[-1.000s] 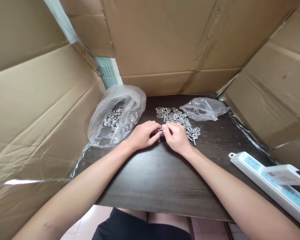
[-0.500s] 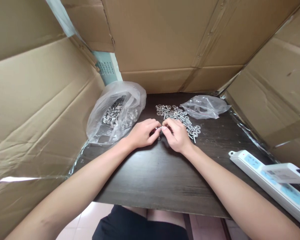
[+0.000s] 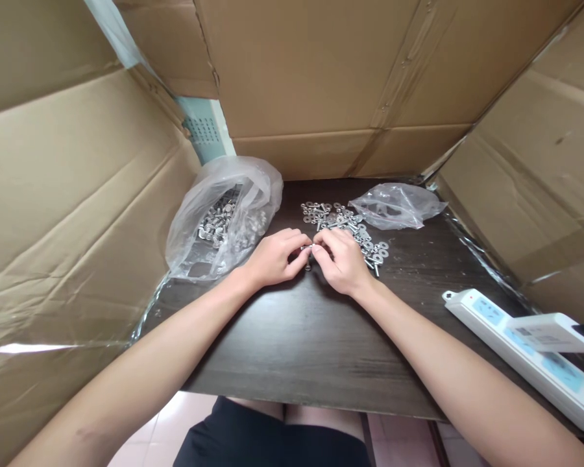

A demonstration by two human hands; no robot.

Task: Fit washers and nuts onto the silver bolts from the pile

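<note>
My left hand (image 3: 283,258) and my right hand (image 3: 339,261) meet at the middle of the dark table, fingertips almost touching. Pinched between them is a small metal screw (image 3: 307,246), mostly covered by the fingers. Both hands are closed on it; a nut or washer on it is too small to make out. Just below the fingertips another small metal piece (image 3: 308,266) shows on the table. Behind my right hand spreads a loose pile of screws and washers (image 3: 343,220).
At left stands an open clear plastic bag (image 3: 185,237) holding many metal fasteners. A flatter plastic bag (image 3: 399,204) lies behind the pile at right. A white power strip (image 3: 503,344) with a plugged-in adapter (image 3: 547,332) sits at the right edge. Cardboard walls (image 3: 311,71) enclose the table.
The hands keep nearly the same pinch, with only slight finger movement. The whole view has shifted a little.
</note>
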